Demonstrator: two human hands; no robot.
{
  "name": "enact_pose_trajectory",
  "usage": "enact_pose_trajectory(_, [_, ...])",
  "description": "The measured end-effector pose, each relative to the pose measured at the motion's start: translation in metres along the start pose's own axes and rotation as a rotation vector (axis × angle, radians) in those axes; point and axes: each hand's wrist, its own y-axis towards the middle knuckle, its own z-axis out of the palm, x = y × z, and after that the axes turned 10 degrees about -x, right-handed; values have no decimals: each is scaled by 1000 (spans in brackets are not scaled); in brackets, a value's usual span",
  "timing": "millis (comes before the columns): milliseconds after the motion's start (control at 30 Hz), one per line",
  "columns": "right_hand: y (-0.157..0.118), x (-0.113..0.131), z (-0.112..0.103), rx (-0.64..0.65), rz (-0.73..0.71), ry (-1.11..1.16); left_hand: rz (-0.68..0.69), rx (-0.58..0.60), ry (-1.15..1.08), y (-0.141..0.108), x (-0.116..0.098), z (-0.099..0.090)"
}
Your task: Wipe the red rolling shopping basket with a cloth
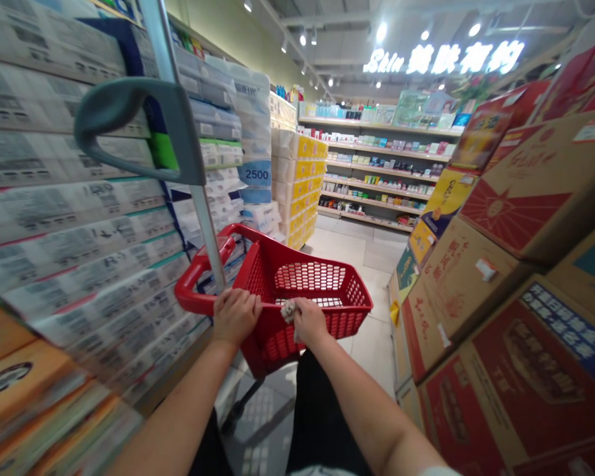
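Observation:
A red plastic shopping basket (pixel 258 340) on wheels stands in front of my legs, its perforated walls showing. My left hand (pixel 237 315) is closed over the near rim, close to where the basket's red carrying handle (pixel 193 301) meets it. My right hand (pixel 309 320) is closed around a crumpled, whitish cloth (pixel 288 311) with darker marks, held against the same rim. A silver telescopic pole with a grey grip (pixel 191 142) rises from the basket at the left. The part of the cloth inside my right fist is hidden.
Stacked packs of paper goods (pixel 69 198) line the left side. Cardboard cartons (pixel 476 271) are piled along the right. Yellow-and-white packs (pixel 300 185) stand farther along. Shelves of small products (pixel 387 149) cross the back, and pale floor tiles (pixel 359 248) run between.

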Motion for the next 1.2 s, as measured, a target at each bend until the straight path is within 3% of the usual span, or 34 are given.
enact_pose_trajectory(100, [16,-5,-4,67,43,-42,-60,55,-55,1,0,0])
enact_pose_trajectory(200, [6,-8,0,1,32,-47,-94,92,-90,1,-2,-2])
enact_pose_trajectory(367, [-13,-11,9,-187,-1,27,-28,122,-49,4,1,-1])
enact_pose_trajectory(500, [-5,-13,8,-135,-19,58,-13,148,19,8,7,4])
enact_pose_trajectory(633, [-11,-14,6,-194,-108,87,35,197,-22,3,0,6])
enact_pose_trajectory(733, [-8,-14,2,-130,-95,31,100,248,-27,1,-13,6])
enact_pose_trajectory(833, [4,-13,-2,-12,-23,-43,22,285,31,10,-22,8])
enact_pose_trajectory(933, [4,-12,1,-7,0,-66,-11,330,51,21,-25,11])
enact_pose_trajectory(1067, [-8,-10,9,-109,-75,-86,-2,355,73,27,-23,13])
enact_pose_trajectory(1200, [5,-12,6,6,-10,-78,15,363,104,26,-18,13])
